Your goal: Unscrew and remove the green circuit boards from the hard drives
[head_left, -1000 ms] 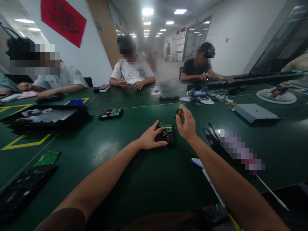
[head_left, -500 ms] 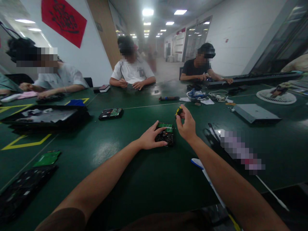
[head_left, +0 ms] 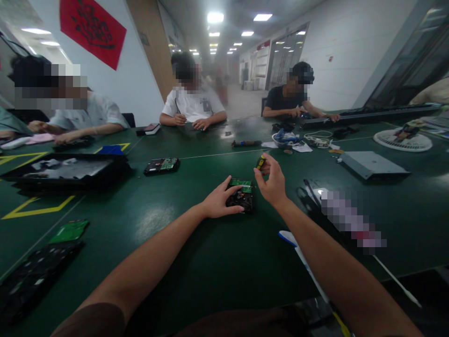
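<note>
A small hard drive (head_left: pixel 242 196) with a green circuit board lies on the dark green table (head_left: pixel 196 243) in front of me. My left hand (head_left: pixel 219 202) rests on its left side, thumb and fingers gripping its edge. My right hand (head_left: pixel 271 180) hovers just right of the drive, fingers pinched on the yellow-and-black handle of a small screwdriver (head_left: pixel 260 162). The screwdriver's tip is hidden behind my fingers.
Another hard drive (head_left: pixel 162 165) lies further left, beside a black tray (head_left: pixel 65 169). A green board (head_left: pixel 69 230) and a dark panel (head_left: pixel 31 276) sit near left. Tools (head_left: pixel 310 189), a grey box (head_left: pixel 373 164) and cables (head_left: pixel 317 138) lie right. Three people sit across the table.
My right hand has shifted slightly, turning the screwdriver handle between its fingers. My left hand and the drive have stayed put.
</note>
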A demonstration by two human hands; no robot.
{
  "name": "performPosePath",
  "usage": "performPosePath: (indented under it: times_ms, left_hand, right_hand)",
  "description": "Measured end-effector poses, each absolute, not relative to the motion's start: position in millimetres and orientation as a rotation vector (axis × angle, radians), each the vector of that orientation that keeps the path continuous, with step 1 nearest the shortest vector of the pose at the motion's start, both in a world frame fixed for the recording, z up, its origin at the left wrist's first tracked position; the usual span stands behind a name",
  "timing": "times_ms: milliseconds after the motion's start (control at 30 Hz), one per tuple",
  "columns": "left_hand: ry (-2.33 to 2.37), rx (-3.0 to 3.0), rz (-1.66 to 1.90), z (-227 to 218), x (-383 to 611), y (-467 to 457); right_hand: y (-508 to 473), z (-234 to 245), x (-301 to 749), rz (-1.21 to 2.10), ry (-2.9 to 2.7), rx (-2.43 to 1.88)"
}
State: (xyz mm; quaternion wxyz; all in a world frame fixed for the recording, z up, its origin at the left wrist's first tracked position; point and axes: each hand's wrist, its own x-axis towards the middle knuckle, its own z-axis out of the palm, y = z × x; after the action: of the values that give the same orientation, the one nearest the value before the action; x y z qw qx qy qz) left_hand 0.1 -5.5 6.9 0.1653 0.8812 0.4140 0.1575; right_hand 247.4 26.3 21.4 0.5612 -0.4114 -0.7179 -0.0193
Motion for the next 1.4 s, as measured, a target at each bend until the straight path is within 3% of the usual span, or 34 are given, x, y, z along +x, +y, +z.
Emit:
performPosePath:
  times_ms: [1400]
  left_hand:
    - [1.168,2.518,0.446,2.2,-0.2,-1.7]
  right_hand:
    - [26.2,21.3,247.8,-0.076,-1.701,-0.949]
